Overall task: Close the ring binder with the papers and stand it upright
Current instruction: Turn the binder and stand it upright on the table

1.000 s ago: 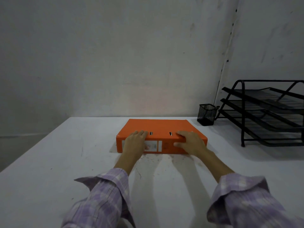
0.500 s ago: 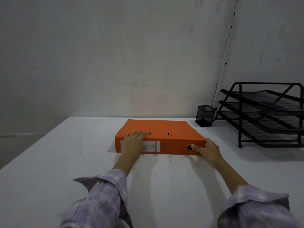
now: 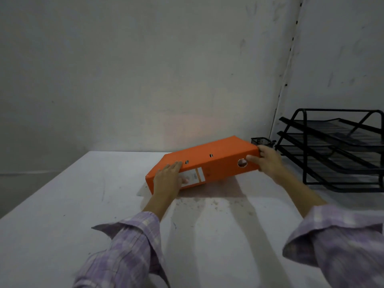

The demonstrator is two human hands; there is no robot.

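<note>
The orange ring binder [image 3: 216, 161] is closed and tilted, its right end raised off the white table [image 3: 62, 215] and its left end resting on it. The spine faces me, with a white label and a round finger hole. My right hand [image 3: 268, 163] grips the raised right end, thumb on the spine beside the hole. My left hand [image 3: 168, 179] lies flat against the spine's left part, over the label, fingers spread. The papers inside are hidden.
A black mesh pen cup [image 3: 260, 142] stands just behind the binder's raised end. A black three-tier wire tray [image 3: 340, 150] sits at the right, near the wall corner. Grey walls close off the table's far side.
The binder lay flat before. My right hand moved from the cover to the right end and has lifted that end, while my left hand stays at the left part of the spine.
</note>
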